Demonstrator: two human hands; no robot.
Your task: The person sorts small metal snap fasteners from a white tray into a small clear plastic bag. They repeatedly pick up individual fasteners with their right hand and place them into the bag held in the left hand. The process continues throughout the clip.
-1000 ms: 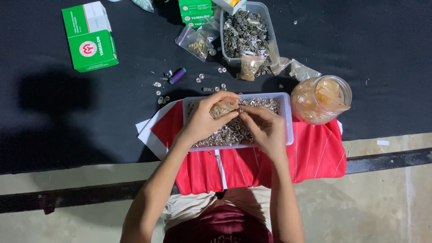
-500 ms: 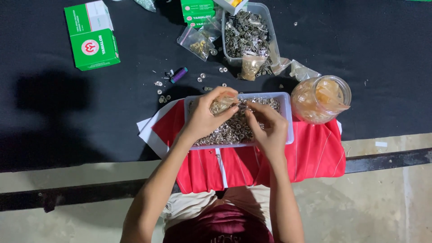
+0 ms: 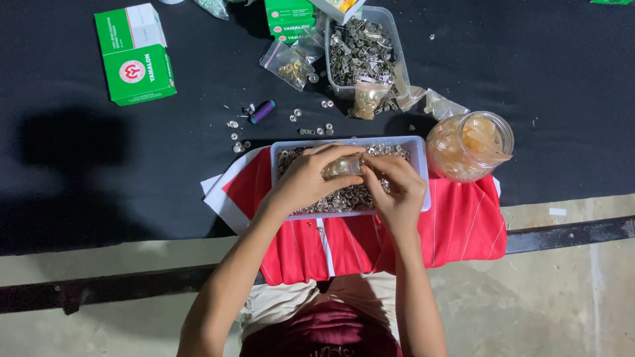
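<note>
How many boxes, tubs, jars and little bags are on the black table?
Green and white boxes: 2, a big one and one at the top edge
Clear plastic tubs of metal bits: 2, a near tub under the hands and a far tub
Glass jar: 1
Small clear bags: 3
Total: 8

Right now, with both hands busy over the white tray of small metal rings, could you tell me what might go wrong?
The white rectangular tray of small metal rings rests on folded red cloth, not bare table, so pressure from the left hand or right hand could tip it and spill rings. The open clear plastic jar stands close beside the tray; a nudge might knock it over.
</note>
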